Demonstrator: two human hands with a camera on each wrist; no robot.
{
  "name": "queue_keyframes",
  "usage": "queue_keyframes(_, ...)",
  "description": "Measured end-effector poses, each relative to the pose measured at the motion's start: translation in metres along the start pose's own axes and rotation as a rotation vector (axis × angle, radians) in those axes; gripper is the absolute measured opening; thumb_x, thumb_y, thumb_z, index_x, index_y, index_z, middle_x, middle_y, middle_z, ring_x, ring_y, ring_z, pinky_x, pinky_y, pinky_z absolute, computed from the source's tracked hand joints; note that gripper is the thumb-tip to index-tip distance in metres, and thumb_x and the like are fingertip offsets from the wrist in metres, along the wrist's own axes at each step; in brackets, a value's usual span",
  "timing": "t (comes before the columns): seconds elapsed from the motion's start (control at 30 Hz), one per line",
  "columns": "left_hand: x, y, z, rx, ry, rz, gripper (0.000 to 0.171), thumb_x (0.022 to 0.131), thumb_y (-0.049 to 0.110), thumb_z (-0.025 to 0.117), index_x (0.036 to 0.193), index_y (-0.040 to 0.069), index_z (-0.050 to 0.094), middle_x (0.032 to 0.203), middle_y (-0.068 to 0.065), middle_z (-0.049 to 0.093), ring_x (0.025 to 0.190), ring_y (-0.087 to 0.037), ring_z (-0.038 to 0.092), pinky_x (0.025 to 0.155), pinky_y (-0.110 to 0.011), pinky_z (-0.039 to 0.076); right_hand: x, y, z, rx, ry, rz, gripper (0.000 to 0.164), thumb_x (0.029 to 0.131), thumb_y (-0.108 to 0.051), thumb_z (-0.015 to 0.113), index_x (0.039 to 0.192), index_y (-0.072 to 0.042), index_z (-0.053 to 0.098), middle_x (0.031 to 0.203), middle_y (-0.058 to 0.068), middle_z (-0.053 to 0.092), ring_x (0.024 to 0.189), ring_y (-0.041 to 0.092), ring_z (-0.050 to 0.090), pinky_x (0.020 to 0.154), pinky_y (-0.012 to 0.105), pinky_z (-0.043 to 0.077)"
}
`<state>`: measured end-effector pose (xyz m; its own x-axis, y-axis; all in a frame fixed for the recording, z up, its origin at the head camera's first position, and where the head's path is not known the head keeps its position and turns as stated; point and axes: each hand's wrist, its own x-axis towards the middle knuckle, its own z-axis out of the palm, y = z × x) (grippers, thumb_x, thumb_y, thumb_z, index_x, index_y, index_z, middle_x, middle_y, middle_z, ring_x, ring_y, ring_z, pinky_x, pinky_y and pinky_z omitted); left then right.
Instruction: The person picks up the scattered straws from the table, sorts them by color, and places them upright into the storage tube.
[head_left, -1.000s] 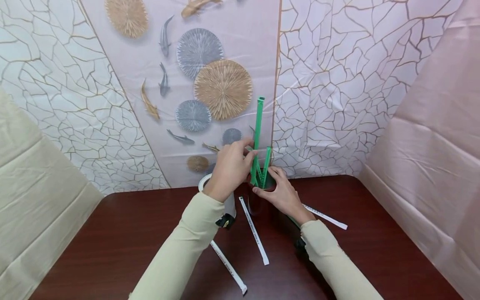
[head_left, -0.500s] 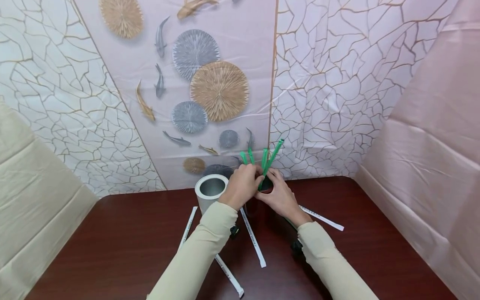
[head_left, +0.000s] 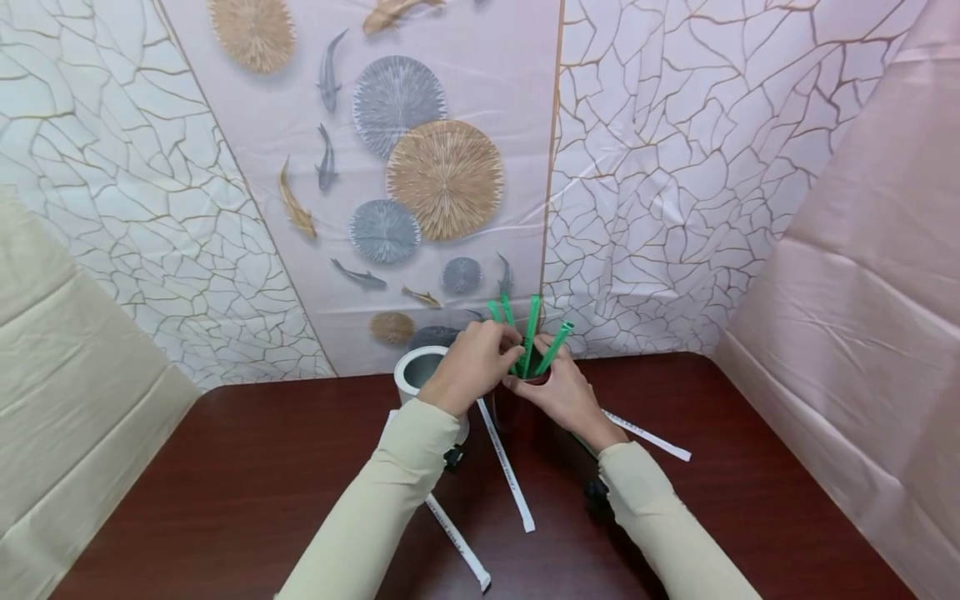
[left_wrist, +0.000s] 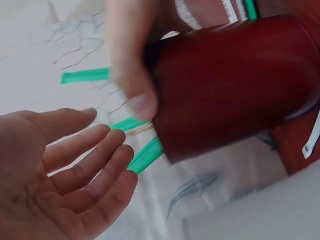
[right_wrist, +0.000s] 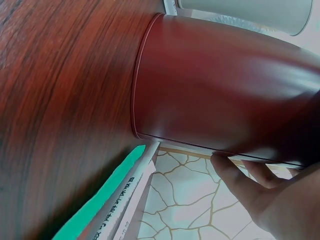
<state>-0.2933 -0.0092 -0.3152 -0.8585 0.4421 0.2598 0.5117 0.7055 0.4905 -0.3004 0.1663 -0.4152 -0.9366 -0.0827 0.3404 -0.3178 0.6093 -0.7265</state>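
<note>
A dark red cylindrical cup (right_wrist: 225, 85) stands upright on the table, with several green wrapped straws (head_left: 532, 329) sticking up from its mouth and leaning different ways. My right hand (head_left: 566, 396) holds the cup near its rim, the thumb on the near side and the fingers round the far right side. My left hand (head_left: 474, 358) is just left of the straws. In the left wrist view, the left hand (left_wrist: 80, 170) has a gap between thumb and loosely bent fingers, and its fingertips overlap the ends of two straws.
Left of the cup stands a white canister (head_left: 401, 379), its top open. White printed wrapped straws lie about the table: one in the middle (head_left: 506, 462), one nearer the front (head_left: 459, 542), one at right (head_left: 648, 435). A green straw (right_wrist: 100, 197) lies beside white ones.
My left hand has lowered a long green straw into the cup and let it go; it now leans right. The hand has then drawn slightly back left. My right hand stays on the cup.
</note>
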Motion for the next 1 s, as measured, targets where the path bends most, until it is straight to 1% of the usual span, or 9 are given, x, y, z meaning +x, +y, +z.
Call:
queue_keyframes(0.1, -0.008, -0.001, -0.017, -0.009, 0.031, 0.01, 0.022, 0.105, 0.021, 0.069, 0.119, 0.006, 0.078, 0.1, -0.004, 0.08, 0.088, -0.015, 0.074, 0.078, -0.034, 0.059, 0.001, 0.0, 0.0, -0.008, -0.006, 0.017, 0.094, 0.087, -0.062, 0.08, 0.163, -0.021, 0.043, 0.167, 0.012, 0.035, 0.149, 0.039, 0.042, 0.106, 0.07, 0.042)
queue_keyframes(0.27, -0.022, -0.012, -0.04, -0.096, 0.088, 0.024, 0.021, 0.105, 0.023, 0.069, 0.116, 0.007, 0.078, 0.106, -0.005, 0.079, 0.098, -0.02, 0.074, 0.087, -0.038, 0.059, 0.001, 0.001, -0.002, -0.006, -0.022, 0.013, 0.097, 0.088, -0.061, 0.08, 0.165, -0.017, 0.039, 0.168, 0.012, 0.033, 0.153, 0.037, 0.035, 0.113, 0.07, 0.037)
queue_keyframes(0.37, -0.032, -0.022, -0.048, -0.136, 0.144, 0.012, 0.024, 0.104, 0.026, 0.069, 0.118, 0.009, 0.077, 0.113, -0.005, 0.078, 0.107, -0.023, 0.074, 0.095, -0.041, 0.058, 0.001, 0.0, -0.003, -0.004, -0.046, 0.006, 0.1, 0.089, -0.061, 0.079, 0.166, -0.014, 0.036, 0.17, 0.012, 0.03, 0.157, 0.036, 0.029, 0.116, 0.069, 0.033)
queue_keyframes(0.47, -0.041, -0.032, -0.048, -0.195, 0.203, -0.011, 0.029, 0.103, 0.029, 0.071, 0.125, 0.01, 0.074, 0.118, -0.006, 0.077, 0.111, -0.026, 0.073, 0.1, -0.045, 0.056, 0.001, 0.0, -0.005, -0.008, -0.072, 0.0, 0.101, 0.09, -0.061, 0.077, 0.167, -0.012, 0.033, 0.171, 0.013, 0.028, 0.158, 0.036, 0.025, 0.118, 0.068, 0.031)
queue_keyframes(0.57, -0.048, -0.038, -0.035, -0.297, 0.234, -0.018, 0.041, 0.101, 0.032, 0.073, 0.136, 0.009, 0.068, 0.127, -0.01, 0.074, 0.119, -0.028, 0.07, 0.104, -0.045, 0.054, 0.001, 0.0, -0.009, -0.028, -0.095, -0.005, 0.099, 0.093, -0.062, 0.073, 0.167, -0.01, 0.031, 0.172, 0.014, 0.026, 0.158, 0.037, 0.024, 0.119, 0.067, 0.03)
queue_keyframes(0.67, -0.05, -0.037, -0.015, -0.375, 0.194, -0.034, 0.062, 0.1, 0.04, 0.073, 0.149, 0.006, 0.056, 0.144, -0.015, 0.064, 0.133, -0.031, 0.061, 0.111, -0.046, 0.049, 0.0, -0.001, -0.014, -0.064, -0.133, -0.012, 0.094, 0.1, -0.064, 0.061, 0.168, -0.007, 0.027, 0.173, 0.016, 0.021, 0.159, 0.04, 0.022, 0.118, 0.071, 0.028)
queue_keyframes(0.83, -0.042, -0.033, 0.017, -0.357, 0.049, -0.124, 0.097, 0.096, 0.06, 0.069, 0.166, 0.006, 0.029, 0.166, -0.018, 0.038, 0.15, -0.036, 0.042, 0.119, -0.053, 0.039, -0.003, -0.005, -0.02, -0.083, -0.206, -0.005, 0.082, 0.11, -0.064, 0.032, 0.17, -0.01, 0.018, 0.176, 0.017, 0.011, 0.158, 0.046, 0.019, 0.114, 0.081, 0.02)
queue_keyframes(0.9, -0.035, -0.033, 0.029, -0.352, 0.033, -0.137, 0.103, 0.094, 0.06, 0.071, 0.168, 0.006, 0.023, 0.168, -0.018, 0.033, 0.154, -0.036, 0.036, 0.121, -0.054, 0.036, -0.003, -0.005, -0.023, -0.054, -0.238, 0.009, 0.078, 0.112, -0.062, 0.023, 0.17, -0.011, 0.016, 0.177, 0.015, 0.008, 0.158, 0.047, 0.017, 0.112, 0.085, 0.014)
queue_keyframes(1.0, -0.024, -0.035, 0.045, -0.382, 0.052, -0.121, 0.108, 0.09, 0.057, 0.076, 0.169, 0.009, 0.02, 0.169, -0.019, 0.03, 0.155, -0.034, 0.033, 0.121, -0.054, 0.035, -0.002, -0.006, -0.027, 0.048, -0.274, 0.017, 0.074, 0.113, -0.058, 0.013, 0.171, -0.011, 0.014, 0.177, 0.014, 0.006, 0.159, 0.046, 0.011, 0.115, 0.082, 0.012)
